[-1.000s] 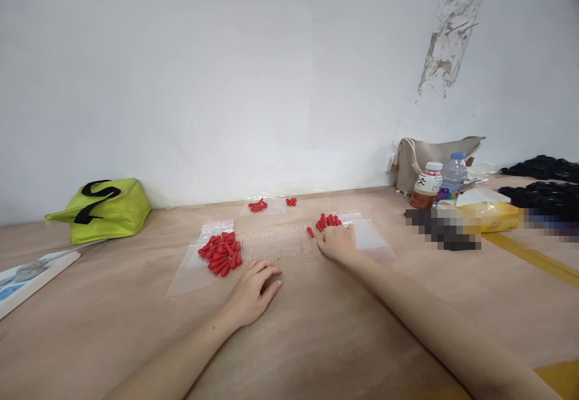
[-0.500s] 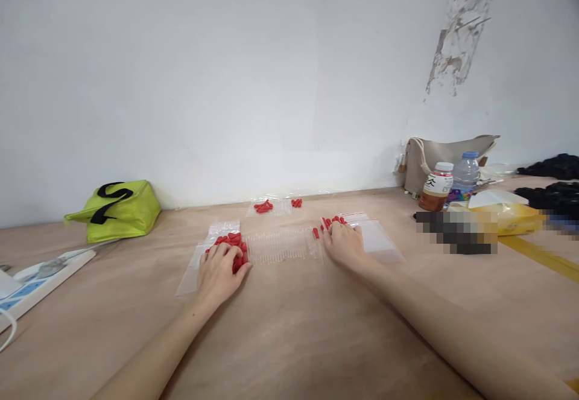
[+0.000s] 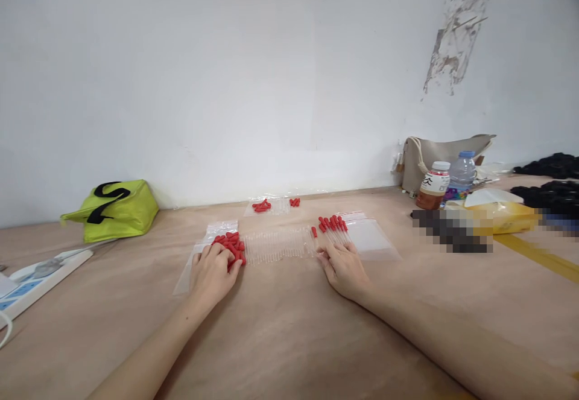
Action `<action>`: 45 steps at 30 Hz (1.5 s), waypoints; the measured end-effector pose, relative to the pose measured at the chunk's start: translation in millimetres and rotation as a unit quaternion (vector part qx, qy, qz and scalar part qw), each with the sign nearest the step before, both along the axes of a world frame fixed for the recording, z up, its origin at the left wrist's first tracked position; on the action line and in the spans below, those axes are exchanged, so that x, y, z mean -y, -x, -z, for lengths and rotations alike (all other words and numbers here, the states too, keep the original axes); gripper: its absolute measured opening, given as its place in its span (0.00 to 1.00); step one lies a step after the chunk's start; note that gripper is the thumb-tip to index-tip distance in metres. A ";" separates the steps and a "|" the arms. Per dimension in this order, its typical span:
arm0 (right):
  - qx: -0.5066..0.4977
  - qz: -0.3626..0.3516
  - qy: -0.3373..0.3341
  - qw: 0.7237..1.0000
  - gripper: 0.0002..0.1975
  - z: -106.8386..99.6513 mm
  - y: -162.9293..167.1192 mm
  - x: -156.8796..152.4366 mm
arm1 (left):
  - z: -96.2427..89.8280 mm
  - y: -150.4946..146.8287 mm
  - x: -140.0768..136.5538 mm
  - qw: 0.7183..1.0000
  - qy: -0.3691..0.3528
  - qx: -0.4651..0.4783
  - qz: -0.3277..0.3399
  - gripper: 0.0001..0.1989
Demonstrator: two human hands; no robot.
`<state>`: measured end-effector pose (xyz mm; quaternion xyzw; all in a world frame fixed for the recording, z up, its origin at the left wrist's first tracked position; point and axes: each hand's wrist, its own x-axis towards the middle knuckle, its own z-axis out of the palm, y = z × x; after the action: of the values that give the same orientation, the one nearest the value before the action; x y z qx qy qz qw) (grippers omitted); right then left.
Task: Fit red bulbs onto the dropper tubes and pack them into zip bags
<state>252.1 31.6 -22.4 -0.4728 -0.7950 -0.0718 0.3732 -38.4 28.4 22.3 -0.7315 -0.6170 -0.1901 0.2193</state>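
Observation:
My left hand point(image 3: 210, 274) rests at the pile of red rubber bulbs point(image 3: 232, 242), its fingers curled and thumb drawn in around bulbs at the near edge. Under the pile lies a clear plastic bag point(image 3: 185, 276). Clear thin dropper tubes point(image 3: 278, 246) lie side by side in a row between my hands. At the row's right end is a dropper with a red bulb point(image 3: 314, 231); the thumb and forefinger of my right hand point(image 3: 344, 269) close at its lower glass end. Several droppers with red bulbs point(image 3: 333, 224) lie just beyond that hand, beside another clear bag point(image 3: 373, 240).
Near the wall lies a small bag with red bulbs and tubes point(image 3: 262, 206). A lime-green pouch point(image 3: 122, 213) and a power strip point(image 3: 45, 282) are at left. At right are a beige bag point(image 3: 414, 165), two bottles point(image 3: 434, 189) and a yellow packet point(image 3: 511, 216).
My right hand has drawn back toward me from the bulb ends to the glass end, uncovering the droppers. My left hand has shifted slightly back at the pile.

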 end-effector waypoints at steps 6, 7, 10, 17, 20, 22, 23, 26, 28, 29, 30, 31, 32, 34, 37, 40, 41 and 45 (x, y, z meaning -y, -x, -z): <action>0.003 -0.034 -0.001 0.999 0.10 1.8 0.0 1.2 | 11.2 -33.2 15.6 0.972 0.004 0.118 0.205 0.07; 0.000 -0.042 0.000 0.999 0.10 1.0 0.1 2.5 | 16.2 -39.6 18.2 0.963 0.035 0.132 0.230 0.06; -0.008 -0.063 0.009 0.998 0.09 -2.3 0.7 6.7 | 28.0 -53.4 22.5 0.947 0.100 0.157 0.263 0.06; 0.024 -0.101 0.014 0.995 0.07 -5.9 6.2 13.2 | 28.2 -61.3 17.6 0.924 0.151 0.202 0.287 0.08; 0.033 -0.118 0.020 0.992 0.06 -6.0 9.1 15.3 | 27.9 -65.3 16.5 0.918 0.150 0.227 0.288 0.08; 0.026 -0.128 0.027 0.991 0.06 -6.2 10.3 16.6 | 27.7 -67.7 17.5 0.914 0.151 0.249 0.284 0.08; 0.023 -0.132 0.031 0.990 0.07 -6.3 10.7 17.2 | 27.5 -68.6 18.4 0.911 0.156 0.258 0.281 0.09; 0.018 -0.143 0.040 0.989 0.07 -6.9 11.2 18.3 | 26.5 -70.2 21.7 0.902 0.176 0.280 0.277 0.09; 0.016 -0.147 0.044 0.988 0.07 -7.5 11.4 18.6 | 26.5 -70.8 23.4 0.898 0.184 0.289 0.277 0.09; 0.016 -0.149 0.046 0.988 0.07 -7.9 11.5 18.7 | 26.8 -71.0 24.0 0.897 0.185 0.291 0.278 0.09; 0.018 -0.151 0.047 0.987 0.07 -8.3 11.6 18.9 | 27.2 -71.3 24.4 0.895 0.187 0.293 0.278 0.09; 0.020 -0.153 0.048 0.987 0.06 -8.7 11.8 19.1 | 27.8 -71.6 24.5 0.894 0.188 0.296 0.279 0.09; 0.023 -0.157 0.051 0.986 0.06 -9.0 12.1 19.4 | 28.3 -71.9 24.5 0.892 0.188 0.300 0.281 0.09; 0.025 -0.168 0.060 0.984 0.05 -9.6 12.5 19.8 | 28.7 -72.4 23.9 0.885 0.193 0.310 0.289 0.08; 0.019 -0.188 0.075 0.979 0.06 -9.8 12.7 19.2 | 28.0 -72.5 22.5 0.874 0.211 0.313 0.306 0.10; 0.021 -0.206 0.081 0.975 0.07 -9.8 11.3 15.5 | 27.0 -71.5 22.2 0.871 0.212 0.304 0.322 0.11; 0.025 -0.214 0.081 0.973 0.07 -9.9 10.5 13.7 | 26.8 -71.1 22.5 0.871 0.210 0.301 0.327 0.10; 0.048 -0.230 0.074 0.969 0.09 -9.8 7.7 6.7 | 26.1 -70.6 25.3 0.873 0.214 0.273 0.344 0.09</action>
<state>244.4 24.8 -12.6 -0.2994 -0.9025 0.0525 0.3050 32.2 3.1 -3.7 -0.8456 -0.3875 -0.3089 -0.1984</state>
